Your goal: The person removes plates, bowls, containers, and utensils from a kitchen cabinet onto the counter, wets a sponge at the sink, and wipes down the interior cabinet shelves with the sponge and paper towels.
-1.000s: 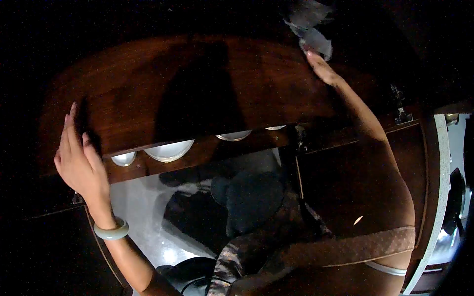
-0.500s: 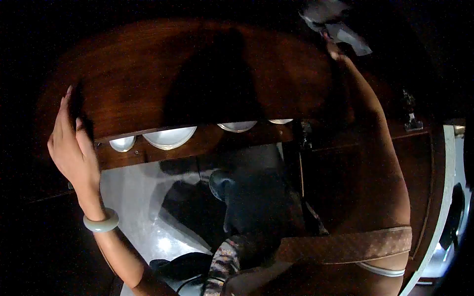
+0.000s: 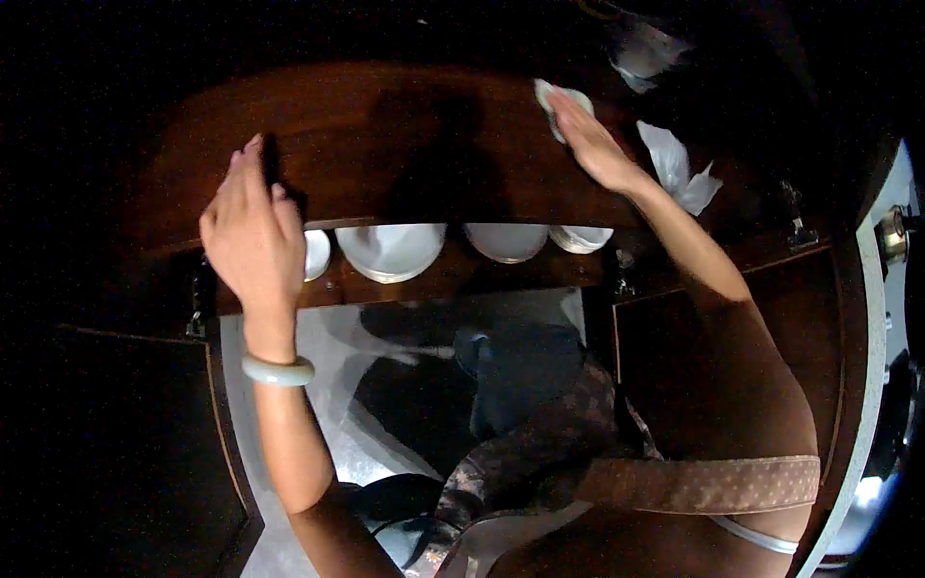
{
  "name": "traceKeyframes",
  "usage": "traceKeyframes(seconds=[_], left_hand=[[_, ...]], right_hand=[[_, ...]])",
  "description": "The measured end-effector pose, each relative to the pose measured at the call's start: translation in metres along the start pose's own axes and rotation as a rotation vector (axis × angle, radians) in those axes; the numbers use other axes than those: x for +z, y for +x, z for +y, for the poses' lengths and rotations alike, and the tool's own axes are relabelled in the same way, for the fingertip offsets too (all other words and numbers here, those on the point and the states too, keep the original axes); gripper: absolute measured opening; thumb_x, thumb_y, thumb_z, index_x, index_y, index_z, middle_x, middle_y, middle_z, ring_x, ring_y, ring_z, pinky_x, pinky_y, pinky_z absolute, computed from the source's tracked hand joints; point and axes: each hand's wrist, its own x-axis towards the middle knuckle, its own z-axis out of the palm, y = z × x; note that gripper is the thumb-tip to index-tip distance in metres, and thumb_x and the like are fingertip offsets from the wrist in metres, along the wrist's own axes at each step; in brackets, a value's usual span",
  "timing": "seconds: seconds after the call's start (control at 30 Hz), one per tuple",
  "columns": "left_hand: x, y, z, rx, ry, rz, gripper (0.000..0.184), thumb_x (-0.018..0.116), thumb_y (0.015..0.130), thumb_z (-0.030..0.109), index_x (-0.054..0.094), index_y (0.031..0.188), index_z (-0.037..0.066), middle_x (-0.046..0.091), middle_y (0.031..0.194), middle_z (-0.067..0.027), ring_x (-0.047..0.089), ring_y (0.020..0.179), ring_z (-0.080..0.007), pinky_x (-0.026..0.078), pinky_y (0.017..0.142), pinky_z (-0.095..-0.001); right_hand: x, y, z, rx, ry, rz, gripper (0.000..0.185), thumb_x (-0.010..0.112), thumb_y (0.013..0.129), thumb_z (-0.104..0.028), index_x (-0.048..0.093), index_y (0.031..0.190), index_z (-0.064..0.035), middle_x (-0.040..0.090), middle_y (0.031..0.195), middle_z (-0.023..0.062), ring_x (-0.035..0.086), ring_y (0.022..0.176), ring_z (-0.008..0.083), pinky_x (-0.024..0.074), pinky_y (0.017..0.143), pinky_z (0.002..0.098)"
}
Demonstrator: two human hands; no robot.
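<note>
My right hand presses a pale cloth against the dark wooden panel, its fingers stretched over it. The cloth's edges show past the fingertips. My left hand, a pale bangle below its wrist, is raised before the panel's left part. Its fingers are extended and nothing shows in them; whether it touches the wood I cannot tell. Below the panel's lower edge, a white bowl and several other pale dishes stand in a row, partly hidden by the panel.
Crumpled white, tissue-like material lies right of my right forearm. Another pale, blurred item is above it. Dark cabinet doors flank me, with a metal hinge on the right. The light floor shows below.
My right hand has come left and down from the upper right and now has the cloth on the panel. The left hand appears further right, and more of the dishes shows.
</note>
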Motion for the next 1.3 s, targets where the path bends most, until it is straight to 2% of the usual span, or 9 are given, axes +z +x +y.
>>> traceKeyframes(seconds=[0.1, 0.6, 0.83, 0.9, 1.0, 1.03, 1.07, 1.13, 1.3], left_hand=[[-0.003, -0.003, 0.007, -0.016, -0.02, 0.018, 0.046, 0.05, 0.081, 0.013, 0.048, 0.127, 0.007, 0.056, 0.124, -0.0135, 0.052, 0.116, -0.0239, 0.038, 0.09, -0.0373], [-0.004, -0.002, 0.01, -0.093, -0.164, 0.002, 0.048, 0.057, 0.07, 0.015, 0.057, 0.117, 0.004, 0.058, 0.118, -0.0127, 0.054, 0.112, -0.0224, 0.038, 0.086, -0.0351], [-0.012, 0.008, 0.018, -0.076, -0.188, -0.045, 0.043, 0.055, 0.074, 0.015, 0.058, 0.116, 0.006, 0.057, 0.119, -0.0125, 0.056, 0.108, -0.0235, 0.04, 0.084, -0.0343], [-0.024, 0.019, 0.016, -0.014, -0.209, -0.029, 0.029, 0.055, 0.078, 0.019, 0.062, 0.102, 0.004, 0.061, 0.109, -0.0143, 0.059, 0.097, -0.0271, 0.042, 0.079, -0.0375], [-0.052, 0.064, -0.013, -0.136, -0.251, -0.516, 0.023, 0.054, 0.081, 0.02, 0.061, 0.093, 0.001, 0.062, 0.097, -0.0159, 0.058, 0.089, -0.0313, 0.042, 0.076, -0.0408], [-0.03, 0.061, -0.03, -0.056, -0.247, -0.249, 0.021, 0.051, 0.083, 0.019, 0.06, 0.087, 0.001, 0.061, 0.088, -0.0168, 0.056, 0.086, -0.034, 0.042, 0.074, -0.0422], [-0.003, 0.038, -0.047, 0.052, -0.298, -0.17, 0.023, 0.051, 0.084, 0.02, 0.059, 0.091, 0.0, 0.06, 0.092, -0.0173, 0.056, 0.089, -0.0344, 0.043, 0.077, -0.0422], [0.025, 0.015, -0.047, -0.002, -0.337, -0.049, 0.026, 0.053, 0.083, 0.021, 0.057, 0.095, -0.002, 0.057, 0.097, -0.0186, 0.054, 0.092, -0.0357, 0.044, 0.082, -0.0426], [0.021, 0.011, -0.046, -0.076, -0.361, -0.191, 0.028, 0.055, 0.083, 0.022, 0.055, 0.098, -0.001, 0.056, 0.097, -0.0173, 0.053, 0.095, -0.0342, 0.045, 0.083, -0.042]], right_hand=[[0.042, 0.115, 0.032, 0.073, -0.048, -0.303, 0.05, 0.023, 0.099, -0.037, 0.036, 0.136, -0.0059, 0.036, 0.141, 0.0156, 0.035, 0.128, 0.0302, 0.026, 0.106, 0.0359], [0.073, 0.223, 0.068, 0.159, 0.233, -0.188, 0.047, 0.038, 0.097, -0.037, 0.044, 0.131, -0.0046, 0.047, 0.131, 0.0094, 0.044, 0.119, 0.0217, 0.032, 0.103, 0.0342], [0.085, 0.238, 0.018, 0.047, 0.869, -0.147, 0.046, 0.044, 0.096, -0.037, 0.048, 0.128, -0.004, 0.052, 0.126, 0.0066, 0.048, 0.115, 0.0178, 0.0349, 0.101, 0.0334], [0.094, 0.245, -0.007, -0.002, 0.564, -0.207, 0.047, 0.042, 0.096, -0.036, 0.044, 0.131, -0.0039, 0.047, 0.13, 0.0076, 0.043, 0.119, 0.0196, 0.0318, 0.103, 0.0336], [0.125, 0.287, -0.046, -0.083, 0.288, -0.248, 0.049, 0.038, 0.096, -0.034, 0.038, 0.134, -0.0038, 0.039, 0.136, 0.0092, 0.035, 0.125, 0.0224, 0.0273, 0.106, 0.034], [0.141, 0.313, -0.059, -0.103, 0.227, -0.258, 0.05, 0.037, 0.096, -0.034, 0.036, 0.135, -0.0037, 0.037, 0.139, 0.0098, 0.033, 0.127, 0.0233, 0.0257, 0.107, 0.0341], [0.158, 0.325, -0.063, -0.101, 0.16, -0.252, 0.05, 0.036, 0.096, -0.033, 0.034, 0.137, -0.0037, 0.034, 0.141, 0.0103, 0.03, 0.13, 0.0242, 0.0242, 0.108, 0.0342], [0.189, 0.365, -0.072, -0.107, 0.068, -0.244, 0.052, 0.033, 0.096, -0.032, 0.03, 0.139, -0.0036, 0.029, 0.145, 0.0114, 0.025, 0.134, 0.026, 0.0212, 0.11, 0.0345], [0.204, 0.398, -0.1, -0.125, 0.01, -0.272, 0.052, 0.03, 0.096, -0.032, 0.028, 0.14, -0.0034, 0.026, 0.147, 0.0125, 0.022, 0.136, 0.0277, 0.0193, 0.111, 0.0349]])
